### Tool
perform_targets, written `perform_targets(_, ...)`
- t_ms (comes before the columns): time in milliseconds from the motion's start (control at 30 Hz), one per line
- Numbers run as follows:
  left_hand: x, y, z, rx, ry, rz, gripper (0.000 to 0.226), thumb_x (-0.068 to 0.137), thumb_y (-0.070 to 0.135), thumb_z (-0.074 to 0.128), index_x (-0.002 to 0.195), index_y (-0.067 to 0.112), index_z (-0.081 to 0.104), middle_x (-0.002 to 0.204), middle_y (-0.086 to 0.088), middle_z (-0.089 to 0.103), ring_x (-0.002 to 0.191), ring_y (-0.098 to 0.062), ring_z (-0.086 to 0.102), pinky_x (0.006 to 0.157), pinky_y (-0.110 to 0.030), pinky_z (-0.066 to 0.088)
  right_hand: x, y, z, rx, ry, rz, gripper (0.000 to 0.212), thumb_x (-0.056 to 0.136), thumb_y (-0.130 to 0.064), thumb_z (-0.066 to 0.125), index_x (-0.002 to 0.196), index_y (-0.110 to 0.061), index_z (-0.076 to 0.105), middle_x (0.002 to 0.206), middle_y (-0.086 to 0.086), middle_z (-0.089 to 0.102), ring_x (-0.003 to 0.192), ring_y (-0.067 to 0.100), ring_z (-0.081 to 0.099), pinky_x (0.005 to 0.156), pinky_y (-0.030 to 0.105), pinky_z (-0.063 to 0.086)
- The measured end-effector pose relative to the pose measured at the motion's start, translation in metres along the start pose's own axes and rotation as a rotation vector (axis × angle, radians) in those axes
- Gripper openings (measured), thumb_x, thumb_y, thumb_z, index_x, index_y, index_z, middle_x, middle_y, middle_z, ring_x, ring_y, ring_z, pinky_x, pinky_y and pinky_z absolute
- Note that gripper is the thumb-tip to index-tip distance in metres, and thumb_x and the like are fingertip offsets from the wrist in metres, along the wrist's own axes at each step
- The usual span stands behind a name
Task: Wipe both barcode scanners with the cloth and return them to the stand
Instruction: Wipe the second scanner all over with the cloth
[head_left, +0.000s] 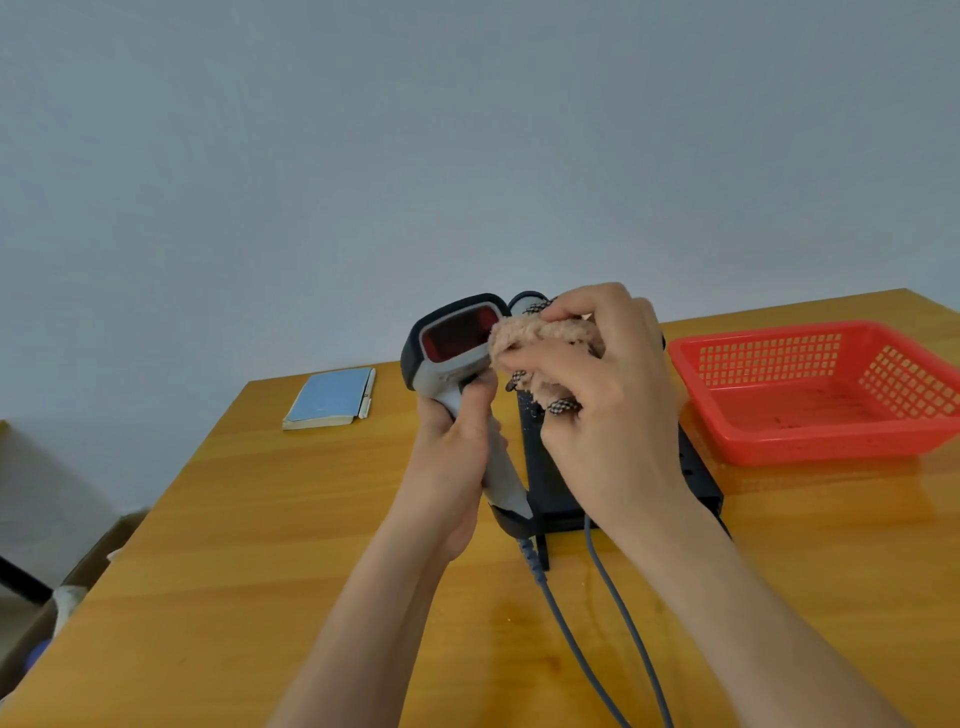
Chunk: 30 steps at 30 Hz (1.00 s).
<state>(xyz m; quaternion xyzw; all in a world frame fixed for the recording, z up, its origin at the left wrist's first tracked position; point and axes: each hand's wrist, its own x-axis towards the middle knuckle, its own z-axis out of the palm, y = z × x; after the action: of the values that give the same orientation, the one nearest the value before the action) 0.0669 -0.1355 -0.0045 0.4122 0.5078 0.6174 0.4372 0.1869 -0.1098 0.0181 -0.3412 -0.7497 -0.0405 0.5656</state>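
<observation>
Scanner (457, 343) in my left hand (457, 447), fingers wrapping its grey handle, head raised above the table (218, 545), red window facing me. I am bunching the cloth (540, 338) in my right hand (608, 395) and pressing it against the right edge of that window. I am judging the scanner light and rigid, smooth plastic, likely slick, so the handle is the place to hold; the window probably scratches, so soft pressure only. The cloth is fluffy and limp. A second scanner (527, 301) is peeking out behind the cloth, apparently on the black stand (696, 467), mostly hidden. Two grey cables (608, 587) are trailing toward me and could snag. A red basket (810, 389) is sitting just right of the stand, a blue notebook (330, 397) well left.
</observation>
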Motion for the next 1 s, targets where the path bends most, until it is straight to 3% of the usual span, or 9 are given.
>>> perform_targets(67, 0.001, -0.001, -0.001, 0.027, -0.022, -0.007, 0.046, 0.088, 0.043, 0.055, 0.132, 0.038, 0.044, 0.130, 0.002, 0.059, 0.119, -0.018, 0.057, 0.104, -0.044, 0.047, 0.001, -0.005, 0.001, 0.077, 0.002, -0.030, 0.036, 0.068, 0.007, 0.075, 0.095, -0.016, 0.077, 0.107, 0.012, 0.059, 0.096, 0.027, 0.051, 0.065, 0.029, 0.043)
perform_targets(200, -0.001, -0.003, 0.000, 0.021, -0.085, -0.007, 0.038, 0.103, 0.022, 0.045, 0.136, 0.039, 0.040, 0.136, 0.003, 0.057, 0.126, -0.015, 0.054, 0.107, -0.044, 0.044, 0.002, -0.011, 0.004, 0.127, -0.065, -0.146, 0.038, 0.067, 0.009, 0.072, 0.096, -0.015, 0.077, 0.109, 0.011, 0.059, 0.099, 0.025, 0.047, 0.070, 0.033, 0.044)
perform_targets(333, -0.001, 0.002, -0.001, -0.009, 0.005, -0.026, 0.037, 0.096, 0.039, 0.054, 0.131, 0.036, 0.043, 0.130, -0.005, 0.055, 0.124, -0.024, 0.053, 0.098, -0.037, 0.049, 0.004, 0.002, 0.002, 0.020, -0.041, -0.100, 0.031, 0.067, 0.009, 0.069, 0.086, -0.014, 0.077, 0.106, 0.009, 0.061, 0.097, 0.022, 0.043, 0.069, 0.020, 0.032)
perform_targets(400, 0.000, 0.001, -0.002, -0.014, 0.043, -0.025, 0.044, 0.095, 0.038, 0.056, 0.136, 0.030, 0.043, 0.114, -0.004, 0.055, 0.112, -0.025, 0.057, 0.091, -0.035, 0.048, 0.004, 0.007, 0.000, 0.010, -0.020, -0.041, 0.033, 0.066, 0.011, 0.068, 0.085, -0.015, 0.077, 0.106, 0.009, 0.061, 0.096, 0.022, 0.044, 0.069, 0.018, 0.029)
perform_targets(467, 0.000, 0.002, -0.002, -0.005, 0.046, -0.020, 0.045, 0.095, 0.038, 0.056, 0.137, 0.029, 0.043, 0.110, 0.001, 0.054, 0.099, -0.022, 0.057, 0.089, -0.035, 0.048, 0.004, 0.005, 0.000, 0.055, 0.005, -0.036, 0.032, 0.068, 0.011, 0.069, 0.085, -0.015, 0.077, 0.107, 0.011, 0.060, 0.097, 0.025, 0.048, 0.069, 0.024, 0.036)
perform_targets(633, 0.000, -0.001, -0.001, -0.012, -0.021, -0.071, 0.034, 0.100, 0.035, 0.046, 0.134, 0.030, 0.044, 0.133, -0.006, 0.058, 0.123, -0.027, 0.055, 0.104, -0.045, 0.048, 0.004, -0.005, 0.004, 0.108, -0.117, -0.149, 0.030, 0.067, 0.009, 0.074, 0.086, -0.015, 0.077, 0.109, 0.011, 0.060, 0.099, 0.027, 0.048, 0.067, 0.035, 0.045)
perform_targets(800, 0.000, -0.002, -0.003, -0.011, 0.056, -0.050, 0.042, 0.096, 0.039, 0.055, 0.135, 0.026, 0.045, 0.109, 0.001, 0.054, 0.091, -0.016, 0.054, 0.089, -0.036, 0.049, 0.003, 0.004, 0.001, -0.047, -0.096, 0.011, 0.033, 0.066, 0.007, 0.073, 0.088, -0.018, 0.076, 0.106, 0.008, 0.059, 0.096, 0.020, 0.042, 0.057, 0.026, 0.036)
perform_targets(933, 0.002, -0.005, -0.006, 0.006, 0.023, -0.072, 0.044, 0.091, 0.042, 0.060, 0.131, 0.027, 0.048, 0.121, -0.008, 0.060, 0.109, -0.028, 0.060, 0.101, -0.049, 0.049, 0.002, -0.002, 0.002, 0.072, -0.047, -0.047, 0.031, 0.070, 0.006, 0.073, 0.092, -0.016, 0.077, 0.107, 0.011, 0.058, 0.099, 0.024, 0.048, 0.067, 0.028, 0.043)
perform_targets(1000, 0.003, -0.008, -0.004, 0.058, -0.024, -0.049, 0.035, 0.095, 0.027, 0.053, 0.130, 0.026, 0.047, 0.129, -0.011, 0.059, 0.119, -0.029, 0.057, 0.096, -0.043, 0.053, 0.001, -0.009, 0.004, 0.153, -0.109, -0.146, 0.031, 0.071, 0.007, 0.074, 0.093, -0.014, 0.078, 0.109, 0.013, 0.058, 0.100, 0.027, 0.049, 0.070, 0.035, 0.046)
